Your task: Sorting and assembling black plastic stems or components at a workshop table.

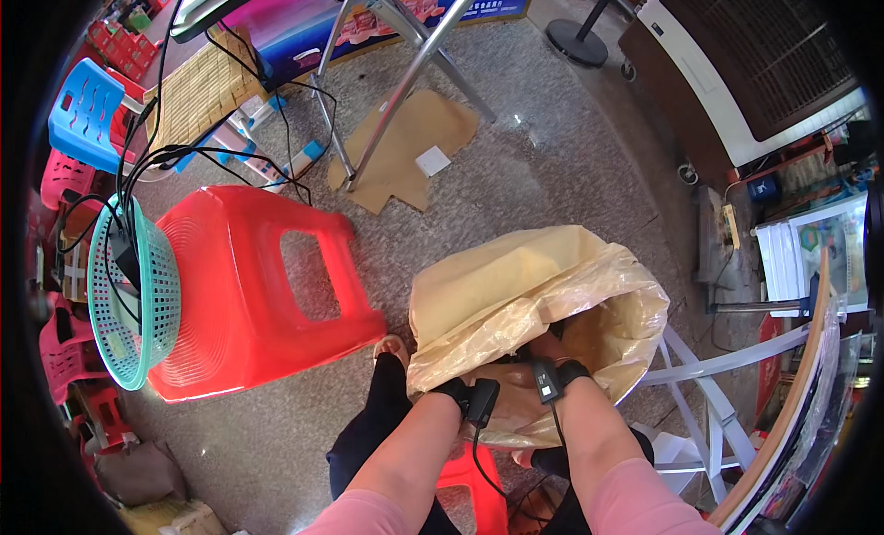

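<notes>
A large yellowish plastic sack (534, 296) stands open on the floor in front of me. Both my forearms reach down into its mouth. My left hand (460, 386) is almost wholly hidden behind the sack's near rim; only the wrist with a black strap shows. My right hand (550, 349) is partly visible just inside the opening, its fingers pointing down into the dark inside. Each wrist carries a small black device with a cable. What the hands touch inside the sack is hidden.
A red plastic stool (249, 286) lies on its side to my left, with a green mesh basket (138, 296) holding a black box and cables against it. Flattened cardboard (405, 148) and metal table legs (396, 84) lie ahead. A white frame (709, 369) stands at right.
</notes>
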Motion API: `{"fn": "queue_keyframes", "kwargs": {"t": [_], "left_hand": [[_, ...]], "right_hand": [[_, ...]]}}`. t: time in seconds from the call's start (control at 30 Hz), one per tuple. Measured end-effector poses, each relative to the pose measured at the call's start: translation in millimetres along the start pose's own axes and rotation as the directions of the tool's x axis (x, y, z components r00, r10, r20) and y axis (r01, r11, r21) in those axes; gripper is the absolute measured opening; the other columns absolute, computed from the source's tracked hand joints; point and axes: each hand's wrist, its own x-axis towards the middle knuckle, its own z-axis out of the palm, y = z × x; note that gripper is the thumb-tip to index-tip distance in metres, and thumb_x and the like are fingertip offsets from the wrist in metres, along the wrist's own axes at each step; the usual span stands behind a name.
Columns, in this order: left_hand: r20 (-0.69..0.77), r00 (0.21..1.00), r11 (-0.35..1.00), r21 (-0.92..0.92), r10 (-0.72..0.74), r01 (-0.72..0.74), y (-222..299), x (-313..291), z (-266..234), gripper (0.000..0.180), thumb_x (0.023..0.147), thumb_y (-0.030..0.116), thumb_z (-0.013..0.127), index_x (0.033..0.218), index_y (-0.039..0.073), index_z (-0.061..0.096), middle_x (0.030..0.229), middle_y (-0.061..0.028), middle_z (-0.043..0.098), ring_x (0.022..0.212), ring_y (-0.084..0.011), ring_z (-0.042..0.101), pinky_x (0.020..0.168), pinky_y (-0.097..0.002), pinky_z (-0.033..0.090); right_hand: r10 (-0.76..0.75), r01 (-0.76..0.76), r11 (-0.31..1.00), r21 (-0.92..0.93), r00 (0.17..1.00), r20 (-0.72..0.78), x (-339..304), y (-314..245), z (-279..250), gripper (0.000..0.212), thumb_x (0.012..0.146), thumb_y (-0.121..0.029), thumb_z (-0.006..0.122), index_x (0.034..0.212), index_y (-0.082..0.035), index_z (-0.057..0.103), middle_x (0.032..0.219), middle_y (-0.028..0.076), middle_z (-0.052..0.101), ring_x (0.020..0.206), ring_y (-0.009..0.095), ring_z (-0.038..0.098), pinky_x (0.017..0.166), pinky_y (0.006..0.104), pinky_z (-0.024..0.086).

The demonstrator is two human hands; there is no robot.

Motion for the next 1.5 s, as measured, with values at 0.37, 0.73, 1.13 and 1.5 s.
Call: {"fn": "queue_keyframes", "kwargs": {"t": [0.37,0.73,1.13,1.5], "left_hand": [[0.032,0.999,0.996,-0.082,-0.016,0.019,14.5,-0.2,-7.8,0.037,0.094,0.034,0.05,0.123,0.012,0.056,0.13,-0.0063,0.052,0.121,-0.0179,0.045,0.098,-0.0335,0.039],[0.078,0.997,0.979,-0.204,0.02,-0.004,65.4,1.1,21.9,0.036,0.095,0.033,0.051,0.122,0.012,0.058,0.128,-0.0054,0.053,0.12,-0.016,0.046,0.097,-0.0328,0.04],[0.375,0.89,0.831,-0.384,-0.258,0.403,139.9,-64.0,25.4,0.027,0.089,0.025,0.06,0.109,0.007,0.06,0.097,-0.0054,0.067,0.087,-0.0151,0.066,0.072,-0.0273,0.055],[0.522,0.833,0.898,-0.256,-0.183,0.357,163.0,-209.2,4.7,0.029,0.083,0.024,0.065,0.102,0.002,0.062,0.088,-0.0062,0.067,0.071,-0.0171,0.066,0.064,-0.0281,0.054]], "right_hand": [[-0.287,0.274,0.878,-0.393,0.958,0.027,-2.2,29.1,-17.7,0.047,0.091,0.003,0.033,0.138,-0.005,0.036,0.142,0.017,0.038,0.135,0.027,0.031,0.109,0.0341,0.027],[0.419,-0.391,0.814,0.43,0.907,0.033,-15.4,-83.9,-25.1,0.052,0.081,-0.044,0.061,0.118,-0.008,0.06,0.111,0.005,0.063,0.105,0.016,0.056,0.086,0.0299,0.043],[0.343,-0.248,0.823,0.511,0.934,-0.098,-97.8,-134.1,-25.1,0.039,0.08,-0.031,0.064,0.097,0.004,0.065,0.088,0.009,0.067,0.078,0.018,0.063,0.072,0.0286,0.048],[0.195,-0.027,0.767,0.641,0.962,-0.193,-230.8,-130.9,6.0,0.037,0.079,-0.027,0.064,0.099,0.004,0.062,0.088,0.009,0.067,0.075,0.019,0.064,0.069,0.0308,0.051]]}}
